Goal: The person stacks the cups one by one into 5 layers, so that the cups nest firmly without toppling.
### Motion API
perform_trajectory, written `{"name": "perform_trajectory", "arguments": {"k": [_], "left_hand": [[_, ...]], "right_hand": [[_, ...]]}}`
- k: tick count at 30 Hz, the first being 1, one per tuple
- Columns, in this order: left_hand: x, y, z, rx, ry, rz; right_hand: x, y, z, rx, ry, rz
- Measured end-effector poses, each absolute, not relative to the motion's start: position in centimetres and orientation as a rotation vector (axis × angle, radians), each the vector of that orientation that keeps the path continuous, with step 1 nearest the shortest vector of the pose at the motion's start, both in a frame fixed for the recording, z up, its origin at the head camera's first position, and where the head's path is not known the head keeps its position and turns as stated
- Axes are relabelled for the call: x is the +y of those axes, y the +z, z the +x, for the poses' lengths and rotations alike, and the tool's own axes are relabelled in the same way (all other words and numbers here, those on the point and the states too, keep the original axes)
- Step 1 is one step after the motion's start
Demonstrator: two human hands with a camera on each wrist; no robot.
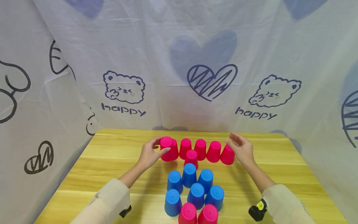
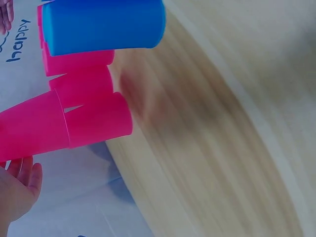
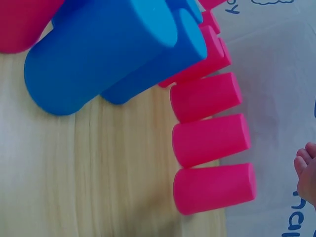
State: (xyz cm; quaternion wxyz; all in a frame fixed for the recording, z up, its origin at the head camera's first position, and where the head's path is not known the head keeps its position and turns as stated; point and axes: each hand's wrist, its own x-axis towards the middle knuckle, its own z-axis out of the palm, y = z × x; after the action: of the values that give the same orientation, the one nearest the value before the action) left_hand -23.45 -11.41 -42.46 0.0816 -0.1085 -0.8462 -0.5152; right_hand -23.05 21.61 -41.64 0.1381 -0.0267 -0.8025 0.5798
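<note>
A pink cup (image 1: 166, 150) is gripped between the thumb and fingers of my left hand (image 1: 149, 154), at the left end of a row of upside-down pink cups (image 1: 200, 150). In the left wrist view the held cup (image 2: 32, 126) sits right at the top of the row's end cup (image 2: 101, 121), overlapping it. My right hand (image 1: 242, 150) is beside the rightmost pink cup (image 1: 227, 155), fingers loosely bent and holding nothing. The right wrist view has that hand (image 3: 307, 173) apart from the end cup (image 3: 215, 189).
One pink cup (image 1: 191, 159) stands in front of the row. Nearer me are several upside-down blue cups (image 1: 196, 196) and two pink cups (image 1: 187, 214) at the front. All stand on a wooden table (image 1: 98, 174), with a printed cloth (image 1: 167, 115) hanging behind it.
</note>
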Motion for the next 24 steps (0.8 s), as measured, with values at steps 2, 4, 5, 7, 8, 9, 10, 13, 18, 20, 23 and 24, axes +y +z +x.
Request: {"name": "perform_trajectory", "arguments": {"k": [2, 4, 5, 7, 8, 9, 10, 13, 18, 20, 23, 24], "left_hand": [[-11.3, -42.2, -23.7, -2.526, -1.534, -0.325], [-11.1, -41.8, -23.8, -2.522, -1.532, -0.321], [-11.0, -41.7, -23.9, -2.521, -1.529, -0.319], [-10.8, -41.4, -24.1, -2.52, -1.519, -0.321], [-10.7, -41.3, -24.2, -2.522, -1.513, -0.321], [-10.6, -41.1, -24.2, -2.523, -1.509, -0.325], [-10.5, -41.0, -24.3, -2.523, -1.513, -0.326], [-10.3, -40.7, -24.6, -2.532, -1.509, -0.326], [-9.9, -40.3, -25.1, -2.516, -1.526, -0.305], [-9.8, -40.1, -25.3, -2.51, -1.532, -0.297], [-9.3, -40.1, -25.7, -2.508, -1.538, -0.295], [-9.1, -40.1, -25.9, -2.509, -1.537, -0.303]], "right_hand": [[21.2, -41.3, -23.1, -2.328, 1.677, -0.067], [20.8, -41.1, -23.1, -2.337, 1.685, -0.058], [20.6, -41.0, -23.1, -2.34, 1.693, -0.052], [20.2, -40.9, -23.2, -2.357, 1.702, -0.047], [20.1, -40.9, -23.2, -2.364, 1.71, -0.042], [19.9, -41.0, -23.2, -2.374, 1.712, -0.036], [19.7, -41.1, -23.3, -2.383, 1.713, -0.027], [19.1, -41.4, -23.4, -2.395, 1.702, 0.004], [18.4, -43.1, -23.9, -2.329, 1.723, 0.086], [18.0, -43.5, -24.1, -2.33, 1.735, 0.084], [17.2, -43.1, -23.7, -2.399, 1.73, 0.025], [16.8, -42.7, -23.4, -2.417, 1.741, 0.013]]}}
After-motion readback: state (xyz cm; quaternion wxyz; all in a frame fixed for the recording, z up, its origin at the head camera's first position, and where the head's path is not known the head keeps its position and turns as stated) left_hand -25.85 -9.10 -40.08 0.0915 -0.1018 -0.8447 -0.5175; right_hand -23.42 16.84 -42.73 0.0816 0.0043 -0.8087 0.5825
